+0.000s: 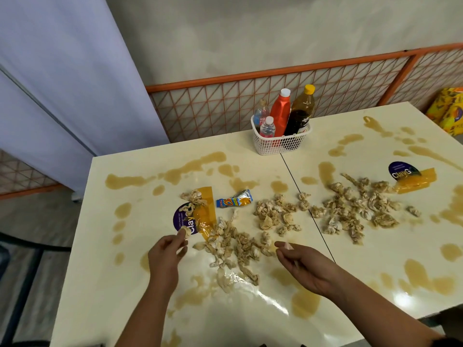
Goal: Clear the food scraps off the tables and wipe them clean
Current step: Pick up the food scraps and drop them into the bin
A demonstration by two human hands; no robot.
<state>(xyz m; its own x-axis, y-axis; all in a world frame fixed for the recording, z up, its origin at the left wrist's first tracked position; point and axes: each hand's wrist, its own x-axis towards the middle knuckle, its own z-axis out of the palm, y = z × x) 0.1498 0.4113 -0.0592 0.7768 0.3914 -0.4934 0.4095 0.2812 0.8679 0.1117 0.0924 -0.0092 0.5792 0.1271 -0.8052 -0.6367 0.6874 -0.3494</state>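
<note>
Left hand: my left hand (pixel 166 249) pinches one scrap (pixel 186 232), at 10 o'clock of the near pile (pixel 238 246).
Right hand: my right hand (pixel 300 261) pinches a small pale bit (pixel 288 245), at 3 o'clock.
Scraps: near pile on the left table (pixel 105 296); more at 2 o'clock, on the right table (pixel 400 246).
Risk: soggy pieces may tear or drop; dragging them would likely smear the brown spills (pixel 130 181).

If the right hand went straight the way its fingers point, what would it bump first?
Probably the nearest pile of food scraps, just beyond the right hand; its height above the table is unclear.
</note>
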